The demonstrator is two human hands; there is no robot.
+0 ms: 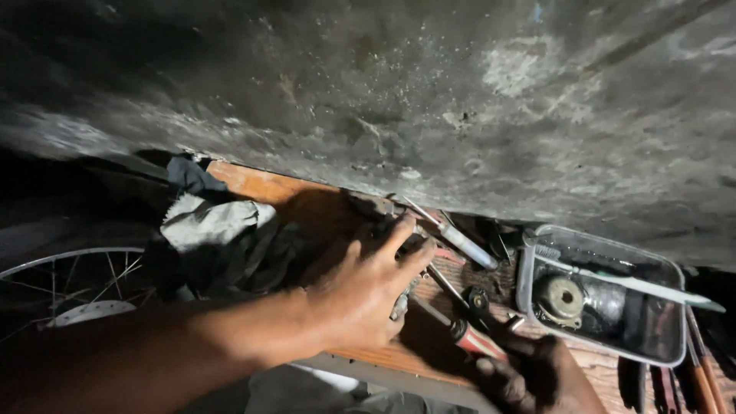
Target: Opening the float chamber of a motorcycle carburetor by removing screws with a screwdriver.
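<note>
Nearest, the right hand is clenched round the red handle of a screwdriver, whose shaft slants up across the wooden bench. The left hand lies just beyond, fingers spread and released over small metal parts. A clear-handled screwdriver lies beside them. Right, a grimy plastic tub holds a gear and a toothbrush. Left lie crumpled rags and a spoked wheel; behind, a rough concrete wall.
</note>
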